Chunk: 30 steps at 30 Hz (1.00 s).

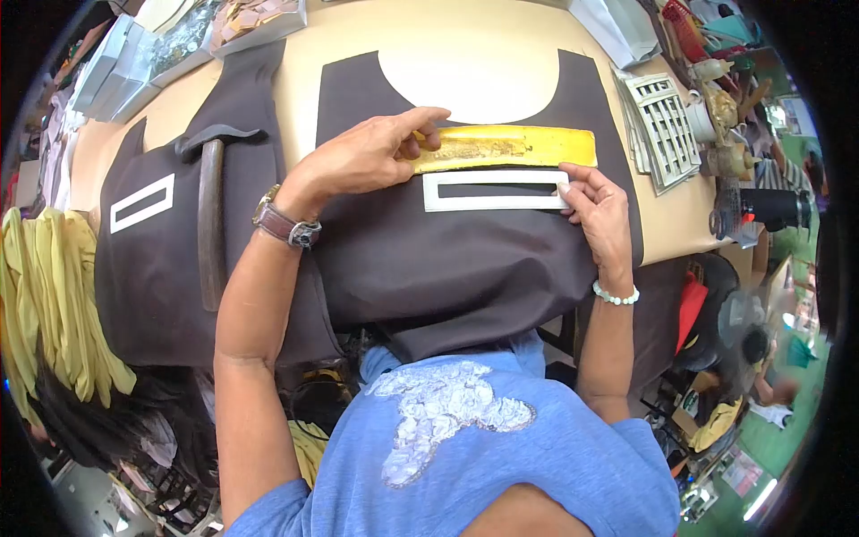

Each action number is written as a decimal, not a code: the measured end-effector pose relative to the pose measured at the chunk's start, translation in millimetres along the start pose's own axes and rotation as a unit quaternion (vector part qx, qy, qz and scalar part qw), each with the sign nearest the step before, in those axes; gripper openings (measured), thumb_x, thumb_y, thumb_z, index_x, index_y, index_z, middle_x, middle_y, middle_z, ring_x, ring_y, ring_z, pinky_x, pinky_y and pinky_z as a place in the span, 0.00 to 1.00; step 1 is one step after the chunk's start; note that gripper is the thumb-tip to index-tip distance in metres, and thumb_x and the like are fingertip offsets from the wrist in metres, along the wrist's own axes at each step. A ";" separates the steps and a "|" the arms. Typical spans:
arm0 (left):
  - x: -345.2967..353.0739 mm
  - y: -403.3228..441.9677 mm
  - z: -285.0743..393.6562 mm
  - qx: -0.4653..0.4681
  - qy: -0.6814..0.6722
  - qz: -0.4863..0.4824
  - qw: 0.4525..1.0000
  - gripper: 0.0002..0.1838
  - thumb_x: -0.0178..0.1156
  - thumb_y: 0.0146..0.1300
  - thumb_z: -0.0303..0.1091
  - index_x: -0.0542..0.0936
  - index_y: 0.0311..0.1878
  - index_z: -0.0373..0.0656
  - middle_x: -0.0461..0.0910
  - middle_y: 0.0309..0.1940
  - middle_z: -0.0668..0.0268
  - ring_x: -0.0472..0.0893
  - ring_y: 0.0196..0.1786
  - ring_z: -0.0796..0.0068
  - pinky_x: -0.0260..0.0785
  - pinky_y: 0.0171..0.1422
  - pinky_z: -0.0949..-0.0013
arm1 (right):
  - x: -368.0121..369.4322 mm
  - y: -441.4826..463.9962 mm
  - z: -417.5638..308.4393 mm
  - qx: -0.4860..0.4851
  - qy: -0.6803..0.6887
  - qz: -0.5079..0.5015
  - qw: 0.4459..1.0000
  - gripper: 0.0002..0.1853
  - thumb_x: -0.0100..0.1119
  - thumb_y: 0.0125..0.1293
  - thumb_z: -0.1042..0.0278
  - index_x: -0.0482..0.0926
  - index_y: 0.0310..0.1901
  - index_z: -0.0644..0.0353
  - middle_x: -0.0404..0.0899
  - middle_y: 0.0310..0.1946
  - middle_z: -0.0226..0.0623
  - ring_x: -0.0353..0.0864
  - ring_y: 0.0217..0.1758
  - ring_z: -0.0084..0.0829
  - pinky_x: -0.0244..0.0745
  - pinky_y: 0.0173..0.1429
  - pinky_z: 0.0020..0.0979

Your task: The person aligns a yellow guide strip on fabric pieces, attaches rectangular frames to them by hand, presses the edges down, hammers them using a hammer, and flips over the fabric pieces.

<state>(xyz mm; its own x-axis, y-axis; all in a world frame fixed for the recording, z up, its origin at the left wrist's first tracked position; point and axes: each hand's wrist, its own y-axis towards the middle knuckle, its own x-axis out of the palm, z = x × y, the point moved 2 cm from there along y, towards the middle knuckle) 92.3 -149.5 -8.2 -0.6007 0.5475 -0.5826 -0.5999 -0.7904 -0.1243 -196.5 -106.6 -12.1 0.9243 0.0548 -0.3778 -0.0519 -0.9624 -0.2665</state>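
Dark fabric lies over the table, with a wide curved cutout at its top. On it rests a white rectangular frame with a long slot. Just above the frame lies a yellow strip, worn and brownish along its middle. My left hand is at the strip's left end, index finger stretched over it and the other fingers curled against its edge. The frame's right end is pinched between the thumb and fingers of my right hand, whose fingertips also reach the strip's lower edge.
Another dark piece on the left bears a white frame and a hammer. Trays of small parts stand at the back left. Slotted templates and bottles are at the right. Yellow cloth hangs at far left.
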 end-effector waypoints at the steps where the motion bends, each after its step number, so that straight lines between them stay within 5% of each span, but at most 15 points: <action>1: -0.2 -0.3 -0.7 0.001 -0.005 -0.002 1.000 0.36 0.58 0.53 0.24 0.62 0.68 0.46 0.78 0.48 0.59 0.78 0.48 0.65 0.73 0.56 0.64 | 0.2 1.0 -0.4 -0.001 -0.002 -0.001 1.000 0.17 0.61 0.60 0.72 0.78 0.51 0.66 0.79 0.24 0.25 0.73 0.25 0.13 0.66 0.29 0.16; 12: 4.5 -0.7 3.9 -0.014 -0.006 0.013 1.000 0.47 0.70 0.43 0.28 0.60 0.70 0.48 0.77 0.51 0.61 0.76 0.49 0.63 0.71 0.63 0.62 | 2.5 2.4 -3.9 -0.008 -0.018 0.024 1.000 0.20 0.63 0.59 0.71 0.76 0.53 0.67 0.81 0.24 0.28 0.74 0.24 0.15 0.67 0.27 0.17; 30: 4.3 -1.9 11.1 -0.026 0.006 0.012 1.000 0.47 0.69 0.44 0.24 0.60 0.71 0.51 0.77 0.50 0.62 0.75 0.49 0.66 0.70 0.62 0.62 | 2.9 -2.1 11.2 -0.057 -0.002 0.100 0.993 0.22 0.65 0.56 0.78 0.74 0.53 0.69 0.81 0.26 0.31 0.74 0.27 0.14 0.69 0.34 0.17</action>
<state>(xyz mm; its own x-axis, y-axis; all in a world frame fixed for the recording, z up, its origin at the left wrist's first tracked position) 84.9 -142.6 -1.6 -0.6078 0.5255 -0.5954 -0.5573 -0.8164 -0.1516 -198.0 -101.5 -22.5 0.8980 -0.1394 -0.4173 -0.1905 -0.9782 -0.0830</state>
